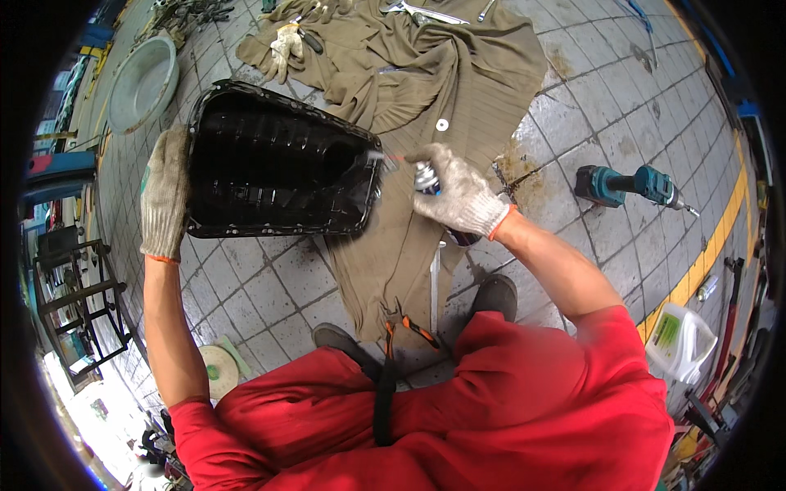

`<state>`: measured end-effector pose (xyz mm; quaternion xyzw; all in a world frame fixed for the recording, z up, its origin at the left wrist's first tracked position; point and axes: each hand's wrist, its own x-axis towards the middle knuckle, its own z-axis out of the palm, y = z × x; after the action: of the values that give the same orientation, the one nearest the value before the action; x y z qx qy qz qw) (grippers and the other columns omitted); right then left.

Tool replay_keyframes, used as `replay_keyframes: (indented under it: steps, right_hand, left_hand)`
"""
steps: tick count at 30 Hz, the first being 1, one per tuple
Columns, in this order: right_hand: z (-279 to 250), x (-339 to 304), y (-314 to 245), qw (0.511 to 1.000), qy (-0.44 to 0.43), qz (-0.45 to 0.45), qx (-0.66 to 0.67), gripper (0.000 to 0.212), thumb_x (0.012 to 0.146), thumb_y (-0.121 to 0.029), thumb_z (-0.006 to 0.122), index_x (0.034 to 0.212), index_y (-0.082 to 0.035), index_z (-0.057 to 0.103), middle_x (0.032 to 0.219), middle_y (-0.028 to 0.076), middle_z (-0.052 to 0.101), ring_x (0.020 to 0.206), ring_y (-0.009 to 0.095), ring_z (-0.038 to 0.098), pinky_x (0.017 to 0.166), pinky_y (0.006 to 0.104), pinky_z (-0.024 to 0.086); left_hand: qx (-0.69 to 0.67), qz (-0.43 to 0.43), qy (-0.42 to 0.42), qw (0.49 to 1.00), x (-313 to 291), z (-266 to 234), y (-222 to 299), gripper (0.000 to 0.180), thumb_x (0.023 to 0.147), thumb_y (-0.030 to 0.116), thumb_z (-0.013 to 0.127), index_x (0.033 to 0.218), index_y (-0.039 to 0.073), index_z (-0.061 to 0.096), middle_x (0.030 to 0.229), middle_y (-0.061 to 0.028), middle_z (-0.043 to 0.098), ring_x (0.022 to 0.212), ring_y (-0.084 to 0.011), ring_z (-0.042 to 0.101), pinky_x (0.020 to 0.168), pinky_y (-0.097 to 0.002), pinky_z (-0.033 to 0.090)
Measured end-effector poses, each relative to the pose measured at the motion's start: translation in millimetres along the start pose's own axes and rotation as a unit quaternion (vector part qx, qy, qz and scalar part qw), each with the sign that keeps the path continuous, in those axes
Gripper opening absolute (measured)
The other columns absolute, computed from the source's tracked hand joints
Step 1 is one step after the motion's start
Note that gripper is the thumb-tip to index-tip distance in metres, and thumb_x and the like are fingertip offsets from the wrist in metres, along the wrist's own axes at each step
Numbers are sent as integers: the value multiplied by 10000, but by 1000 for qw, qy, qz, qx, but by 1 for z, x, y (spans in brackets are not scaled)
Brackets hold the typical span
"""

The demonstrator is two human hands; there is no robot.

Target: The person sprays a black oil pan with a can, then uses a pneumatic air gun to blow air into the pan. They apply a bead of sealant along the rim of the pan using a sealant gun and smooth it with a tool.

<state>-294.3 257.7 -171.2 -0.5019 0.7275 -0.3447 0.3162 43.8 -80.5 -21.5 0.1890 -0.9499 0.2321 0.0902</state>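
A black oil pan [262,176] is held up over the floor with its hollow side toward me. My left hand [165,192], in a knitted work glove, grips the pan's left rim. In my gloved right hand [460,195] is a spray can [426,177], its thin red straw pointing at the pan's narrow right end. Whitish spray or wet sheen shows by that end. The pan's inside looks dark and glossy. Below the can, the lower part of its body shows partly behind my right wrist.
A brown cloth [483,74] covers the floor, bearing gloves [286,49], wrenches [422,11] and a white washer [442,125]. Orange-handled pliers [399,321] lie near my feet. A teal cordless drill [630,186] and white jug [681,342] are right; a basin [170,82] stands far left.
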Motion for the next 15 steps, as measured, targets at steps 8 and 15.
replay_keyframes:
  steps: [8, 15]
  right_hand:
    - [17, -16, 10, 996, -67, -61, 13, 586, 870, -250, 717, 1422, -132, 560, 1350, 230, 607, 1282, 431, 613, 1088, 511, 508]
    - [25, -26, 5, 994, -86, -69, 8, 559, 871, -248, 722, 1396, -125, 577, 1319, 226, 626, 1275, 426, 618, 1091, 507, 509]
  left_hand:
    - [-401, -422, -49, 811, 26, -49, 65, 726, 1049, 572, 694, 1464, -19, 614, 1285, -159, 721, 1211, -206, 656, 1056, -325, 505]
    - [-365, -442, -97, 813, 19, -79, 91, 792, 1010, 595, 738, 1423, -72, 631, 1291, -178, 725, 1192, -247, 675, 1069, -367, 520]
